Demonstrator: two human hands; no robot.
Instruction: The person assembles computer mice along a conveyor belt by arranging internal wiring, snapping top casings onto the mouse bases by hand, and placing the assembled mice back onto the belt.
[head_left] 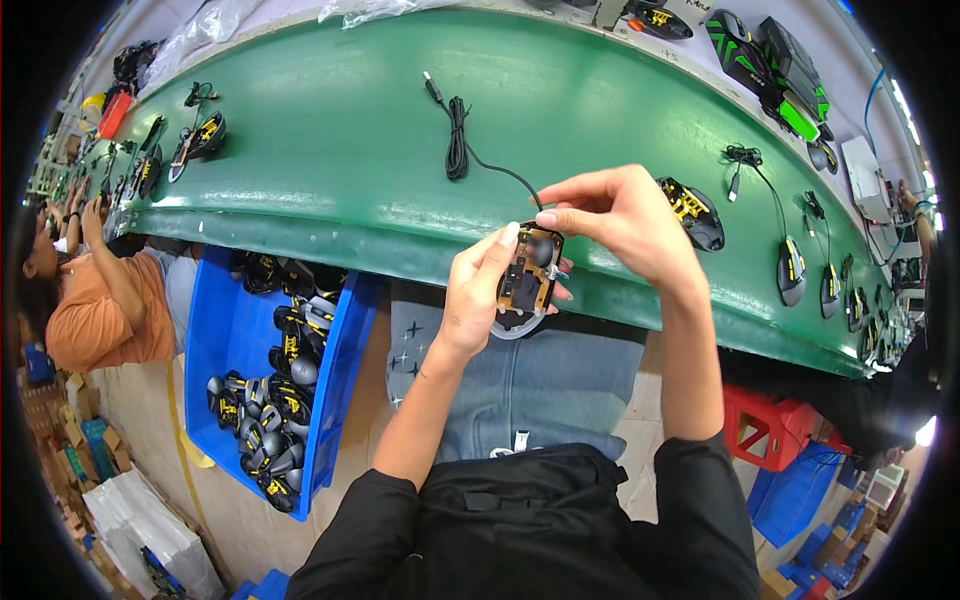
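Observation:
An opened computer mouse base (527, 285), its circuit board and inner parts exposed, is held over the near edge of the green belt. My left hand (470, 305) grips it along its left side, with the thumb near the top edge. At the front end of the base, my right hand (628, 220) is closed with thumb and forefinger pinching the black mouse cable (508, 174) where it enters. That cable runs back to a tied coil (457, 142) lying on the belt, its plug at the far end. Just right of my right hand lies a mouse shell (695, 215) with yellow inner parts.
A blue bin (335, 370) of mouse shells stands left of my lap, below the green belt (330, 110). Several corded mice (791, 272) lie along the belt at right, more at left. Another person (115, 300) sits at left. A red stool (765, 428) is at right.

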